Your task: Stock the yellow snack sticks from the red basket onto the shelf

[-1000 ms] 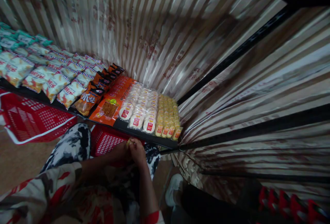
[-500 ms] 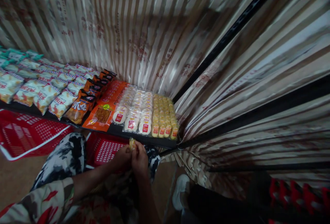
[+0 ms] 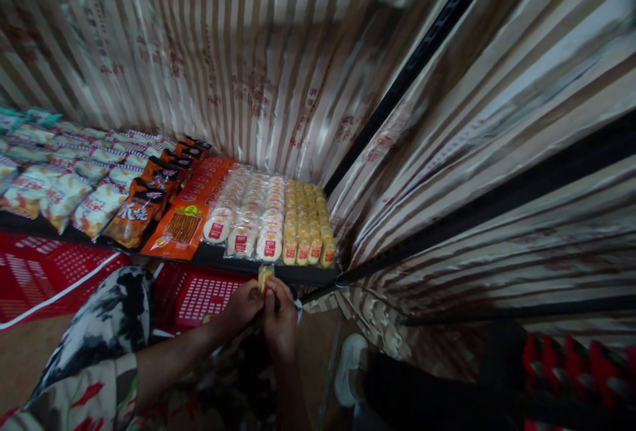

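Between my two hands, just in front of the shelf edge, is a small yellow wrapped snack cake. My left hand pinches its left side, and my right hand grips it from the right with the thumb on top. Right behind them on the black shelf stand rows of similar yellow packs. Beside these lie rows of white round wrapped crackers with red labels. How firmly each finger presses is hard to see in the dim light.
Orange flat snack packs, orange-black bags and white chip bags fill the shelf leftward. Red baskets sit below it. Striped curtain and black metal posts stand behind. Another person's shoe is on the floor at right.
Both hands have shifted slightly right in view with the yellow pack, which now shows more of its broad face. The camera has turned a little, so the shelf appears further left.
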Demonstrator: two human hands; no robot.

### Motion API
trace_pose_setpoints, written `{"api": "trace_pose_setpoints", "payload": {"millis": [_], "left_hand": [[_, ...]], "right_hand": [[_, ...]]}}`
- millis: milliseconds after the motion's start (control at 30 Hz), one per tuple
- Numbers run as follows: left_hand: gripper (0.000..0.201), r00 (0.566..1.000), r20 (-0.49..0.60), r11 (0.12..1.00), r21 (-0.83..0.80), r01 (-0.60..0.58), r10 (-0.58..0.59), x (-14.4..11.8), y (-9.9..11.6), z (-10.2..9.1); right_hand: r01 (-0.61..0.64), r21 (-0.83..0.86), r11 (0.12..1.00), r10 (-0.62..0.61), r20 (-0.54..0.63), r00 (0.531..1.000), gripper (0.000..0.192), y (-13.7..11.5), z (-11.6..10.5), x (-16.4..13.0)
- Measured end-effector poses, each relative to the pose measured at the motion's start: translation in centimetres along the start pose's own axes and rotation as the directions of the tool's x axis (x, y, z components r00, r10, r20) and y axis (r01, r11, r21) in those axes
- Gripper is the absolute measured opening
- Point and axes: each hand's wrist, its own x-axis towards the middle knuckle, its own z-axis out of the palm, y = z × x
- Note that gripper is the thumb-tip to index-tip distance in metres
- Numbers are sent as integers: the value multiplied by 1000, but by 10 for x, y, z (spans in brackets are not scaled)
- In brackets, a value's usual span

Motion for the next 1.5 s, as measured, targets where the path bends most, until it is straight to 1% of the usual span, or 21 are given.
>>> {"api": "trace_pose_setpoints", "payload": {"millis": [100,167,200,367,467,633,767,867,967,1033,1167,1267,1333,1500], "left_hand": [[25,998,51,997,-71,-40,44,5,10,8],[28,995,90,993,-114,-43,54,9,16,13],[28,994,98,993,-109,-41,52,11,18,17],[17,996,51,993,91,-71,67,23,26,32],[16,994,61,988,120,-92,86,29,27,42],[13,995,60,986,147,-85,77,38,27,58],[18,993,93,996,25,-80,78,45,26,70],[19,997,58,999,10,-44,43,49,27,76],[16,999,28,999,10,-32,32,52,34,80],[17,999,29,999,6,-40,40,53,41,81],[21,998,46,996,80,-39,35,57,54,83],[22,997,36,985,154,-72,67,62,59,87],[22,997,38,980,182,-74,68,65,63,91],[24,998,64,989,146,-35,26,69,81,100]], "right_hand": [[-22,-7,1000,22,-48,999,31,4,-5,3],[-28,-12,1000,27,-90,996,32,8,-8,4],[-29,-15,999,27,-109,994,33,10,-10,5],[-13,-69,998,0,-191,982,35,20,-19,9],[-35,-131,991,5,-225,974,35,28,-26,11],[-44,-120,992,16,-226,974,34,39,-34,15],[-72,-142,987,38,-231,972,36,40,-38,18],[-94,-152,984,57,-230,971,37,41,-42,20],[-119,-153,981,80,-238,968,39,43,-44,23],[-140,-149,979,101,-247,964,41,45,-46,25],[-159,-138,978,118,-267,956,45,49,-47,31],[-150,-158,976,97,-301,948,46,50,-46,34],[-135,-176,975,73,-318,945,47,52,-45,36],[-20,-232,973,-60,-333,941,51,58,-42,40]]}}
